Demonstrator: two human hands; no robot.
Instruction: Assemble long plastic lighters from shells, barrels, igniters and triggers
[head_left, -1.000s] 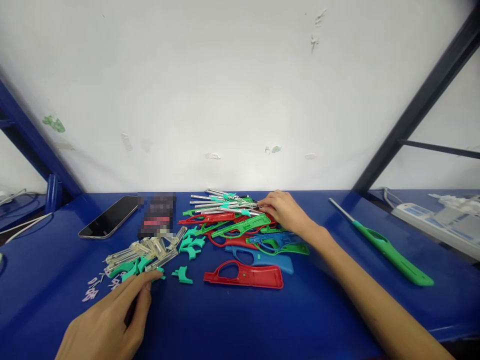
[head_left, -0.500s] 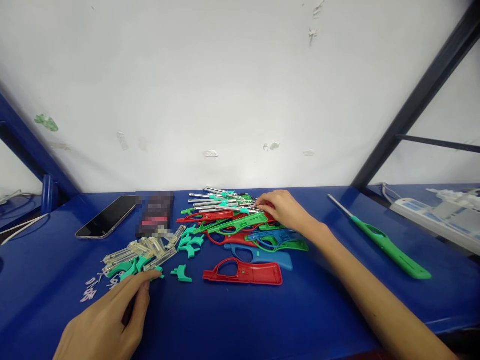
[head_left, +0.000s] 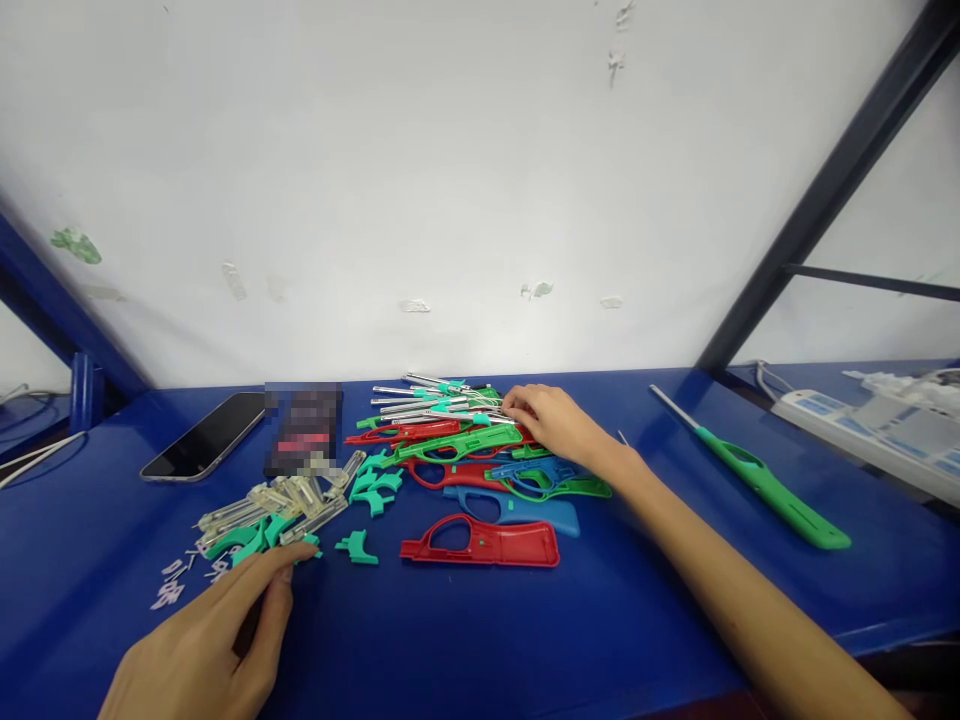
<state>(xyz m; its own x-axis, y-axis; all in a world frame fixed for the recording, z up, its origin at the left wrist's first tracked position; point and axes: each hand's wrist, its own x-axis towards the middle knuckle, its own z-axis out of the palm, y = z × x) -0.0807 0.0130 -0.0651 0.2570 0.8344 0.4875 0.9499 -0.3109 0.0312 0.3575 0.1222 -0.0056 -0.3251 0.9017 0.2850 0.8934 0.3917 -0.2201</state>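
Observation:
My left hand (head_left: 206,630) rests at the lower left, thumb and index finger curved towards each other with a gap between; its index fingertip is beside the teal trigger pieces (head_left: 262,535) and clear tubes (head_left: 300,500). My right hand (head_left: 551,420) reaches to the back of the pile, fingers bent together at the right end of the metal rods (head_left: 420,406); what they hold, if anything, is hidden. Red, green and blue handle shells are heaped below it. A red shell (head_left: 517,545) lies nearest the front, with a blue shell (head_left: 536,508) behind it.
A phone (head_left: 206,437) and a dark packet (head_left: 306,425) lie at the left. On the right are an assembled green lighter (head_left: 780,495) and a white power strip (head_left: 862,430). Small pale pieces (head_left: 169,590) lie left. Behind stands a white wall.
The view has shifted slightly, moving the things a little to the left in it. My right hand stays at the back of the pile and my left hand beside the teal pieces.

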